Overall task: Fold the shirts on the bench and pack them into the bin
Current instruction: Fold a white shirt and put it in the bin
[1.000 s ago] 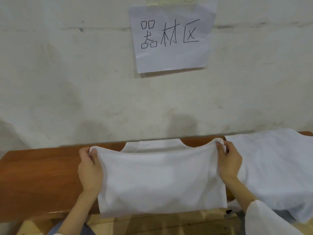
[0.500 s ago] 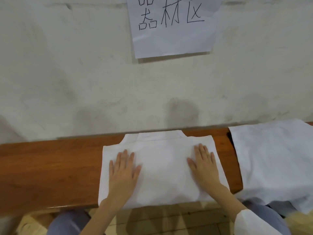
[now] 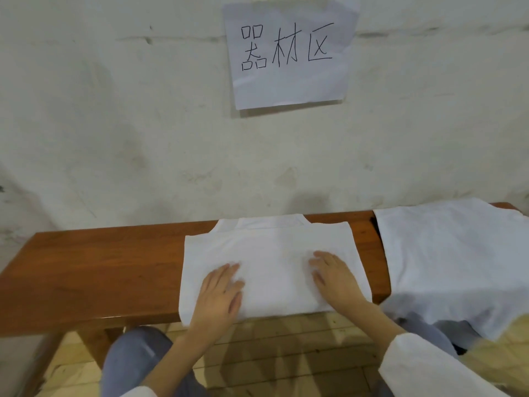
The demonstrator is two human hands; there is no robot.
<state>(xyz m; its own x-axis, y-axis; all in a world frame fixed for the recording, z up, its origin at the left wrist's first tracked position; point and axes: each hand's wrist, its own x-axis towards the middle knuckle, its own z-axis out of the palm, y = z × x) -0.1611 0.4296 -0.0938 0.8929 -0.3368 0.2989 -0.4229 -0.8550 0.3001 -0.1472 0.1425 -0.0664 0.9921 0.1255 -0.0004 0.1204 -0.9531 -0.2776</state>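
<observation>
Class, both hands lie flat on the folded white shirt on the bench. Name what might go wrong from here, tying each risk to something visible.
1. The folded shirt reaches the front edge of the bench; once the left hand and right hand lift, it may slide off.
2. The unfolded shirt beside it hangs over the edge and could slip to the floor.
3. No bin is in view; carrying the shirt there may loosen the fold.

You have soft, even, rather dim light with a greenish cast on the wall (image 3: pixel 114 124). A faint shadow sits on it just above the bench (image 3: pixel 100 267). The folded shirt (image 3: pixel 272 253) is nearly washed out, creases faint. The bench's front edge bows with lens distortion; the bottom right corner smears.
</observation>
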